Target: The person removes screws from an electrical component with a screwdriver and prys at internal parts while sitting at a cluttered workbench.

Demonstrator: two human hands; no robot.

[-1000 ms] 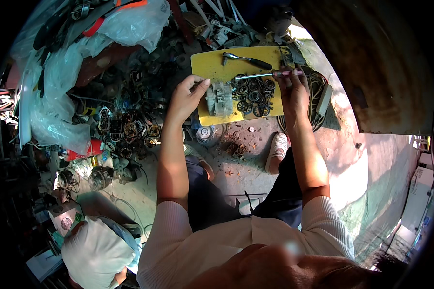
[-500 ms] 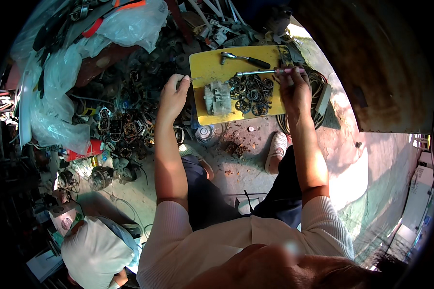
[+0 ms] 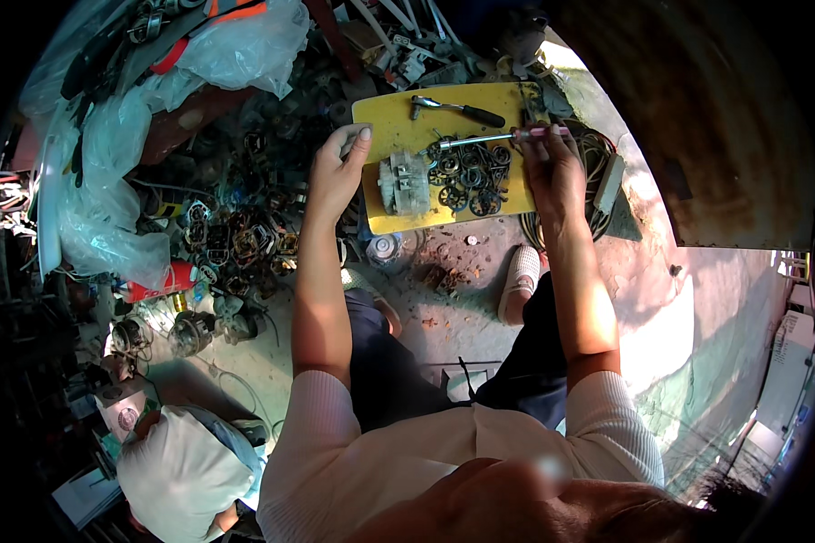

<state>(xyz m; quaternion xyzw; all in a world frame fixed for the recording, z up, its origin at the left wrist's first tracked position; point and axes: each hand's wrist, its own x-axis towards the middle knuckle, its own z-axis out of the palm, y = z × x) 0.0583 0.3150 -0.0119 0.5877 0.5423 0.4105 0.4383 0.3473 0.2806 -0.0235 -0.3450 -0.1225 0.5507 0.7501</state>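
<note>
In my right hand [image 3: 557, 172] is a nut driver [image 3: 480, 140] with a pink handle; its long steel shaft points left over the yellow board [image 3: 389, 113]. My left hand [image 3: 340, 172] is raised at the board's left edge, thumb and fingertips drawn together. Whatever they pinch is hidden. Near that hand, on the board, sits a grey finned metal motor housing [image 3: 405, 184]. Right of it lie several dark rings and wheel-shaped parts [image 3: 475, 176], below the shaft. A ratchet wrench [image 3: 462, 110] with a black handle lies at the board's far side.
Piles of motor parts [image 3: 231, 235] and plastic sheeting [image 3: 122, 172] fill the left. Coiled cable [image 3: 598, 158] lies right of the board, beside a large rusty panel [image 3: 715, 136]. Another person [image 3: 186, 466] is low at the left. Debris [image 3: 444, 279] dots the floor between my feet.
My left hand has turned upward and shifted slightly right; the thin metal piece at its fingertips no longer shows. The nut driver's tip has moved slightly left and down.
</note>
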